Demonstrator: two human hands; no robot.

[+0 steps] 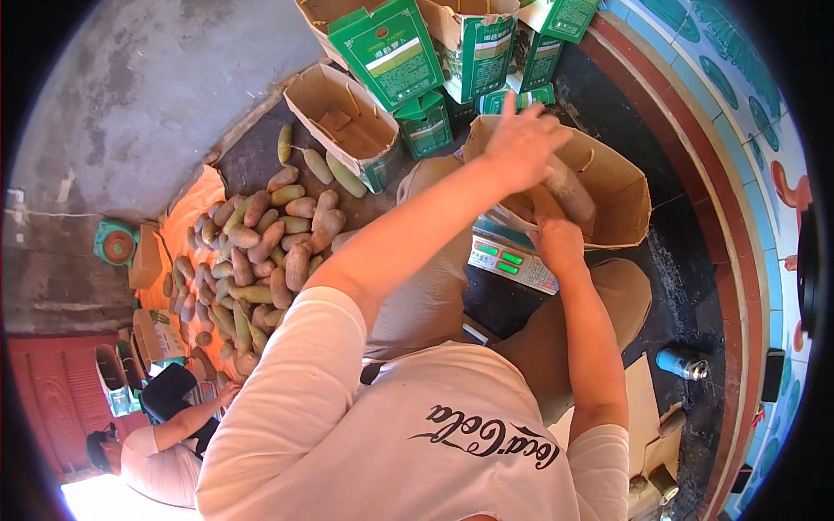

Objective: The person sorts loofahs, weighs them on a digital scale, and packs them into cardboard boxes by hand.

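Note:
An open cardboard box (621,187) stands on a digital scale (512,262) with lit green displays. A long brownish root vegetable (569,189) lies inside it. Over the box's left side is my left hand (526,148), its fingers spread and somewhat blurred, with nothing visibly gripped. My right hand (559,245) is at the near rim, fingers closed around something partly hidden, beside another brownish piece in the box.
A large pile of brown and green root vegetables (252,260) lies on an orange sheet (204,191) at left. Another open box (343,117) and stacked green boxes (391,56) stand ahead. A can (682,363) lies at right. A seated person (161,456) is at lower left.

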